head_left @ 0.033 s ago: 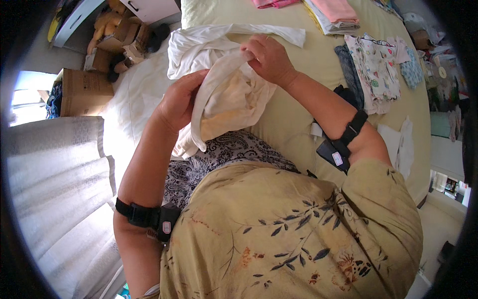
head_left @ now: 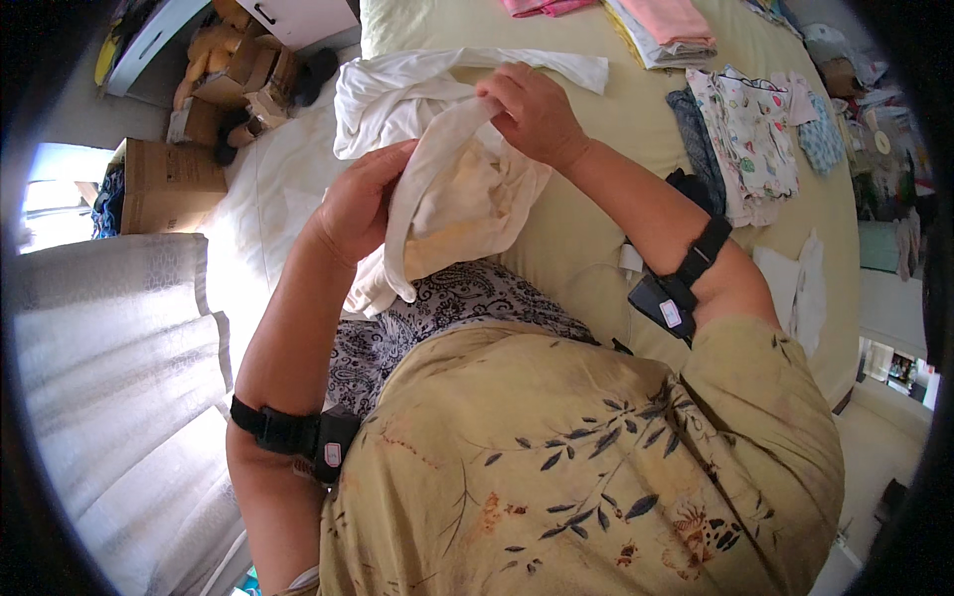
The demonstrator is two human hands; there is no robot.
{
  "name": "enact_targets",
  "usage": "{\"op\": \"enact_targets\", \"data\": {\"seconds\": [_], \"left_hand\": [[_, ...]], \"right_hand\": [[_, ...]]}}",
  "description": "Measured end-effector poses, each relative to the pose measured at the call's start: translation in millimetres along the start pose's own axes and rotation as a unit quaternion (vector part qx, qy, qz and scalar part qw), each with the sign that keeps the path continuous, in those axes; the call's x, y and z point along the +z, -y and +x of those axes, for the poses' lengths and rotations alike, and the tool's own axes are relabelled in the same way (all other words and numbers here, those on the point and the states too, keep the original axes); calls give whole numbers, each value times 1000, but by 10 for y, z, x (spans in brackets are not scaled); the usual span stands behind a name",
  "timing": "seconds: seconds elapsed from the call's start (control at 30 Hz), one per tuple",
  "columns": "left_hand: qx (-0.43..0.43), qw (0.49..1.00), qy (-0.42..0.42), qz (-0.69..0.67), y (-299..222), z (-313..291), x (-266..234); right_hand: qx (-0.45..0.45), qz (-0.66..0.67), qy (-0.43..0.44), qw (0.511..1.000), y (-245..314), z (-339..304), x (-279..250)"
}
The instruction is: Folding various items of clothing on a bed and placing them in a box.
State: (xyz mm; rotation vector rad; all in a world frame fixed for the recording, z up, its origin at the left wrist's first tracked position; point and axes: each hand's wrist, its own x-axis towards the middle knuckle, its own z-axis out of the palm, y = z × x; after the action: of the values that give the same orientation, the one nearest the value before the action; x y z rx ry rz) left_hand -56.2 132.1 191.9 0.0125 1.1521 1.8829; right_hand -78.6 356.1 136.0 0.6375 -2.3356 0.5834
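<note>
A cream-white cloth garment [head_left: 462, 204] is bunched above my lap, one long band of it running up its left side. My left hand [head_left: 360, 204] is closed on that band, its fingertips partly hidden behind the cloth. Between thumb and fingers, my right hand [head_left: 535, 117] pinches the top edge of the same garment. Just beyond it a white garment [head_left: 383, 94] lies crumpled on the bed, with one narrow strip stretched out to the right. The garment's exact kind cannot be made out.
The bed [head_left: 596, 219] has a pale yellow cover. Folded pink and grey clothes [head_left: 671, 35] are stacked at the far right, near a printed white garment [head_left: 745, 129]. White cloth pieces [head_left: 800, 293] lie farther right. A cardboard box [head_left: 174, 184] and a curtain [head_left: 119, 338] are at left.
My right hand has shifted very slightly up and left with the pinched edge. Both hands keep hold of the cream-white garment.
</note>
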Motion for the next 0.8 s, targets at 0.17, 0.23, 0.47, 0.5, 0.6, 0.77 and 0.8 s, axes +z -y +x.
{"op": "enact_targets", "data": {"seconds": [0.17, 0.23, 0.47, 0.5, 0.6, 0.77, 0.8], "left_hand": [[-3, 997, 72, 4, -85, -166, -10], [30, 999, 28, 2, -111, -182, -80], [189, 978, -80, -26, -41, -309, -263], [190, 977, -98, -25, -38, -328, -242], [164, 981, -100, -19, -109, -421, -83], [77, 994, -72, -23, -94, -520, -104], [53, 996, -73, 13, -93, -547, -78]], "right_hand": [[-11, 18, -67, 998, 165, 189, 211], [17, 4, -52, 999, 162, 86, 321], [114, 8, 52, 992, 176, -69, 316], [116, 5, 51, 992, 180, -58, 299], [142, 22, 97, 985, 211, 36, 299], [136, 7, 61, 989, 227, 355, 379], [139, 9, 64, 988, 247, 399, 420]]}}
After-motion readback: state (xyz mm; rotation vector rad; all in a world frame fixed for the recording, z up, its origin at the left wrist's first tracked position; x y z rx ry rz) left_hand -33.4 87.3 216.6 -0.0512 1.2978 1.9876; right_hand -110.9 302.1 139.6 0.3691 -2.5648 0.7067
